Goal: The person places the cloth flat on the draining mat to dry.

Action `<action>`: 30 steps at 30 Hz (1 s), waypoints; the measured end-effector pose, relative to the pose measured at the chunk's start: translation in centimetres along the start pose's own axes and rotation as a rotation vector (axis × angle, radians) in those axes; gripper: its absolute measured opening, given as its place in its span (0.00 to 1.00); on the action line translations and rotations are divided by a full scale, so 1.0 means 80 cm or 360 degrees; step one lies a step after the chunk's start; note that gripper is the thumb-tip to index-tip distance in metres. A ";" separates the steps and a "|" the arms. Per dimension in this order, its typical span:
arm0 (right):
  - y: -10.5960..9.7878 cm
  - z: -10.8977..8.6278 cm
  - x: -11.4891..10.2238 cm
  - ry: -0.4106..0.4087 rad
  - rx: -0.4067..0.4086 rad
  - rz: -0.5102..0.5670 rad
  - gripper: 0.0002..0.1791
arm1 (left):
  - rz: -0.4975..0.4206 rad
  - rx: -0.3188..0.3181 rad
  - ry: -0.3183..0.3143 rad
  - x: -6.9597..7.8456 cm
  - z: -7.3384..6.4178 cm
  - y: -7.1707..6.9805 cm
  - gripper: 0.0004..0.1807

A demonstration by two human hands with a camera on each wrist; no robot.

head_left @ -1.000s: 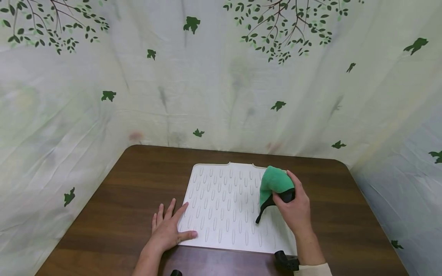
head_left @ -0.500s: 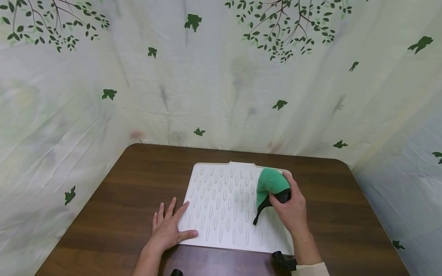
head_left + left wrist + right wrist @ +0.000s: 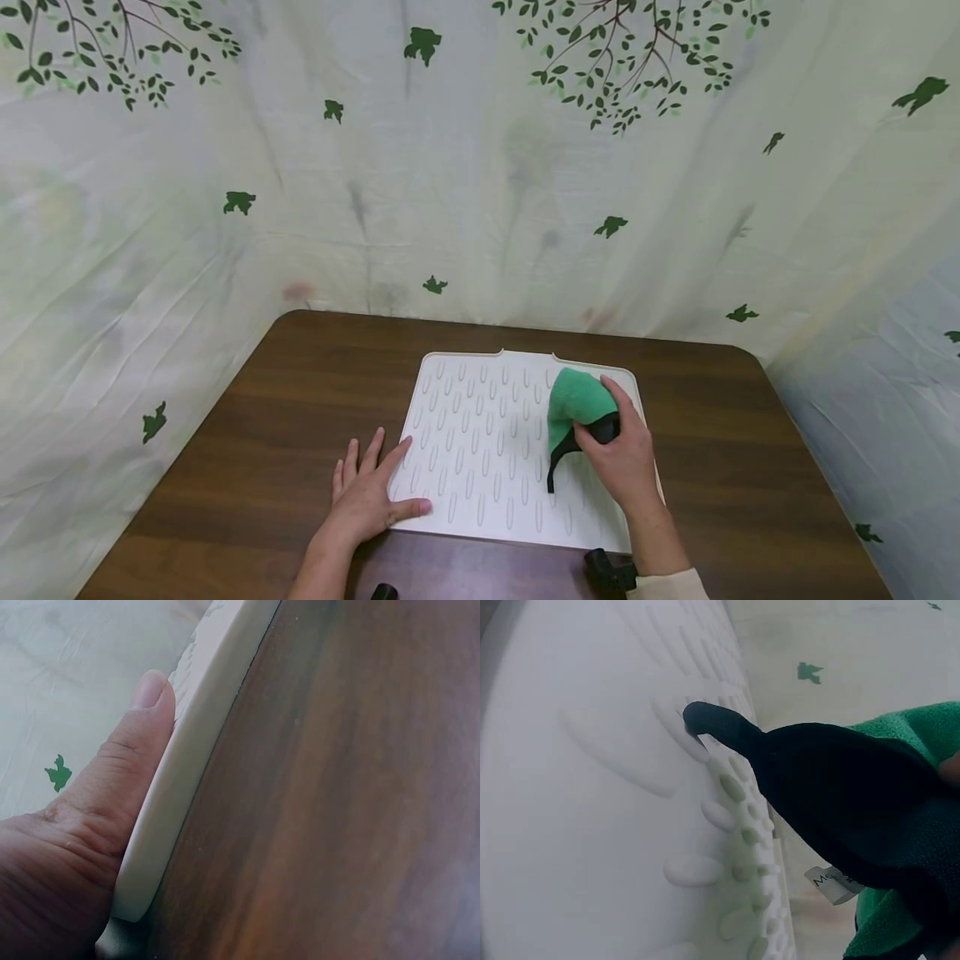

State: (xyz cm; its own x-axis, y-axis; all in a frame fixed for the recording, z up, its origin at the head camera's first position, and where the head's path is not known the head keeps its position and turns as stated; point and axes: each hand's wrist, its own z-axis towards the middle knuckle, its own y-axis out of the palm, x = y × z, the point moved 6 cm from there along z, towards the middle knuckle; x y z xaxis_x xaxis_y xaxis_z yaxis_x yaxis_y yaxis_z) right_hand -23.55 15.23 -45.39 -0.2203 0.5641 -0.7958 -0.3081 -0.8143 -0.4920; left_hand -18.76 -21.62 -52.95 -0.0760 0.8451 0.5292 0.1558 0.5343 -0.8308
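A white tray-like board [image 3: 480, 518] with rows of raised oval ridges lies on the brown table. My left hand [image 3: 362, 505] rests on its near left corner with fingers spread; in the left wrist view the thumb [image 3: 120, 769] lies along the board's thick edge [image 3: 176, 780]. On the right half, my right hand [image 3: 621, 454] grips a green fleecy cleaning cloth [image 3: 576, 398] with a black backing and a tail-like black strap. In the right wrist view the black strap [image 3: 724, 726] hangs close over the ridges, and a small white label [image 3: 834, 885] shows. The cloth's underside is hidden.
The brown wooden table [image 3: 337, 358] extends around the board on all sides. Behind and beside it hangs a pale curtain [image 3: 465, 183] printed with leaves and branches. A black wrist device [image 3: 611, 571] sits by the right forearm.
My right hand has slid the green cloth leftward across the board, uncovering more of its right edge. The left hand stays in place on the corner.
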 end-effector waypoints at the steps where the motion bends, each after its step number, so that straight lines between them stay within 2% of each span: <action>1: 0.001 0.000 0.000 -0.0007 0.0001 0.0000 0.44 | -0.0001 -0.0001 0.0002 0.000 0.000 0.000 0.63; 8: 0.003 0.001 -0.001 -0.0059 0.0019 0.0004 0.45 | 0.0001 0.0004 0.0005 0.001 0.000 -0.002 0.63; 22: 0.012 0.003 -0.001 -0.0029 -0.0060 -0.0022 0.45 | 0.0000 0.0012 0.0007 -0.001 0.001 -0.001 0.63; 30: 0.015 0.000 -0.003 -0.0041 -0.0052 -0.0011 0.45 | 0.0002 0.0009 0.0001 -0.002 0.000 0.001 0.63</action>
State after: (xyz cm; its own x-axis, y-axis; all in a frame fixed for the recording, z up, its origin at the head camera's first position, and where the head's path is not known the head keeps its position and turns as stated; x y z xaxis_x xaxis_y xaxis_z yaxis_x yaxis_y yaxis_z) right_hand -23.89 14.12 -45.75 -0.2419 0.5730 -0.7831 -0.2794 -0.8140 -0.5093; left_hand -18.76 -21.72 -53.08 -0.0749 0.8457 0.5283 0.1500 0.5334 -0.8325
